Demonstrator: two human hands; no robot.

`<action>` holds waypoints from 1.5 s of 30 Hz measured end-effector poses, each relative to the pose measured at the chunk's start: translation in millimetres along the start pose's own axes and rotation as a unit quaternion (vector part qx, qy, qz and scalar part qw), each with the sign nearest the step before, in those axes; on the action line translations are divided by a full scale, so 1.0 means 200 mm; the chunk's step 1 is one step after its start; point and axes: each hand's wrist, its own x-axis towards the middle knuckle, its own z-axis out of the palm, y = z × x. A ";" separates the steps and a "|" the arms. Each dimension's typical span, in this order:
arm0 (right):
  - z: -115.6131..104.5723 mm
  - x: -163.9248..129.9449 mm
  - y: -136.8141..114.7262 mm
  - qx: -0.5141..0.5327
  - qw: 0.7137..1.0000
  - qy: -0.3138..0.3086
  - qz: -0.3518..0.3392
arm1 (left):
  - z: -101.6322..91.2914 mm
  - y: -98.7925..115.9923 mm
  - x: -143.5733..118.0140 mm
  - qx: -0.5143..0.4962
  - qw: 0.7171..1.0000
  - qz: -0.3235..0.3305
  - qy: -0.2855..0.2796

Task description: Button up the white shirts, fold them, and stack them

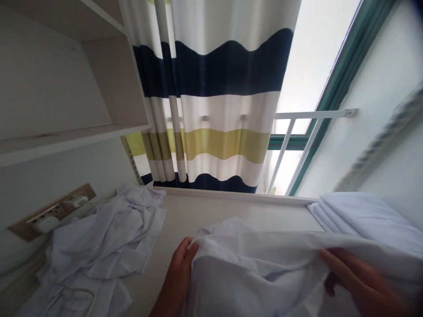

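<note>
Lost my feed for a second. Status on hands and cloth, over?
Left hand and right hand both gripping the white cloth, lifted over the desk. Crumpled white pile left, folded stack right.

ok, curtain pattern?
Wavy horizontal stripes on the fabric curtain: white, navy, olive-yellow. Head view.

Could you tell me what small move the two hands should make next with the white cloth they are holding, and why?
Probably draw the hands apart to pull the edge taut. The left hand and right hand each pinch the white cloth, whose edge sags and wrinkles between them. A folded stack lies to the right, a crumpled pile to the left.
</note>
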 end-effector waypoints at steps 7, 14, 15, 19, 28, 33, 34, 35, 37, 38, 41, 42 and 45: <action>0.21 0.08 0.08 -0.143 0.982 -0.089 -0.082 | -0.13 -0.09 0.06 0.340 0.926 0.159 -0.022; 0.25 0.05 0.35 -0.314 0.926 -0.113 -0.176 | -0.17 -0.21 -0.04 0.513 0.848 0.068 -0.115; 0.25 0.05 0.36 -0.323 0.923 -0.115 -0.174 | -0.21 -0.24 -0.02 0.506 0.854 0.068 -0.096; 0.20 0.05 0.34 -0.346 0.918 -0.110 -0.157 | -0.38 -0.34 0.00 0.415 0.907 -0.022 -0.069; 0.49 0.06 0.01 -0.280 0.889 -0.267 -0.245 | -0.28 -0.07 -0.13 0.243 0.965 -0.016 -0.097; 0.52 0.11 -0.07 -0.288 0.903 -0.243 -0.205 | -0.29 0.12 -0.09 0.275 0.959 0.067 -0.016; 0.48 0.13 -0.08 -0.291 0.908 -0.222 -0.202 | -0.32 0.14 -0.07 0.292 0.952 0.093 0.015; 0.43 0.14 -0.08 -0.292 0.913 -0.199 -0.206 | -0.34 0.16 -0.05 0.311 0.941 0.122 0.052; 0.31 0.15 -0.10 -0.279 0.921 -0.148 -0.228 | -0.37 0.20 -0.01 0.355 0.907 0.193 0.117; 0.25 0.15 -0.12 -0.267 0.924 -0.124 -0.245 | -0.38 0.23 0.01 0.380 0.884 0.239 0.134; 0.10 0.08 -0.16 -0.224 0.934 -0.072 -0.268 | -0.32 0.38 0.07 0.431 0.797 0.402 0.129; 0.05 0.04 -0.17 -0.209 0.941 -0.064 -0.257 | -0.29 0.44 0.08 0.434 0.770 0.449 0.131; -0.04 -0.07 -0.19 -0.181 0.957 -0.086 -0.211 | -0.17 0.60 0.11 0.402 0.721 0.537 0.177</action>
